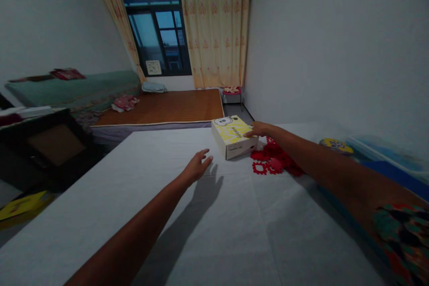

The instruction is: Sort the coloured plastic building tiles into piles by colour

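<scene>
A white and yellow cardboard box (231, 132) with a cartoon face printed on its lid sits on the white-covered table. My right hand (257, 129) is at the box's right side, its fingers bent over the top edge; the underside of that grip is hidden. To the left of the box, my left hand (198, 166) hovers above the cloth with fingers apart and nothing in it. Red interlocking pieces (275, 158) with toothed edges lie in a heap under my right forearm, close to the box.
At the right edge stand a clear plastic container (385, 154) and a yellow cartoon-printed item (336, 145). Beyond the white table (100, 196) is a bed with a brown mat (177, 105). A dark cabinet (50, 147) and a yellow box (25, 205) are left.
</scene>
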Tool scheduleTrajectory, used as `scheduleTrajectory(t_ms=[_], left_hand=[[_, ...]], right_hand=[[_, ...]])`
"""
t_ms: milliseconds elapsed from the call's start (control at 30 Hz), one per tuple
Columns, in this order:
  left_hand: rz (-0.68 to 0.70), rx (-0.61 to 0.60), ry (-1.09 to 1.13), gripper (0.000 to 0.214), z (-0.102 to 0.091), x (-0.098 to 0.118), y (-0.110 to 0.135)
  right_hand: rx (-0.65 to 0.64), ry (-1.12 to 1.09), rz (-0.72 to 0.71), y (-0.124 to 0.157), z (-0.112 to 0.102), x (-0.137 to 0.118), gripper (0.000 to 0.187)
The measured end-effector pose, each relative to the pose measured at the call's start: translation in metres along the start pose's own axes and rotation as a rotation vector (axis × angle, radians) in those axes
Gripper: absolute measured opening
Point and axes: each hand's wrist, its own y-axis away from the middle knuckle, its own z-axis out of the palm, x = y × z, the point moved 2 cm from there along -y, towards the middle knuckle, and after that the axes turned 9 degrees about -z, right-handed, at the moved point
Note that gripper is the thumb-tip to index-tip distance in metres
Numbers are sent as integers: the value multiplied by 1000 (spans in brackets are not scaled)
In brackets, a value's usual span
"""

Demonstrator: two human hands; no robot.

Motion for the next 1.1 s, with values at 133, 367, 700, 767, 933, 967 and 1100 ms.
scheduleTrajectory(t_ms=[133,367,700,767,933,967,1100], left_hand=[[-217,45,221,52,-1,0,-10],[-333,-18,330,60,-18,-13,30],[-292,-80,403,64,-42,16,75],[-288,-105,427,63,-40,14,82],[-264,-98,392,66,-36,9,97],[-241,-74,356,68,-35,9,99],[-37,44,146,86,-32,8,106]], right_hand=[[-181,-259,-158,28,40,-42,82],[-152,-833,-177,80,89,-76,68],[-126,-1119,-105,122,68,-76,59],[-138,-1170,-95,131,70,-75,55],[-228,-1209,-101,144,83,-65,69],[-233,-1214,-91,145,86,-63,74],[-53,-1021,-118,152,94,-63,73]])
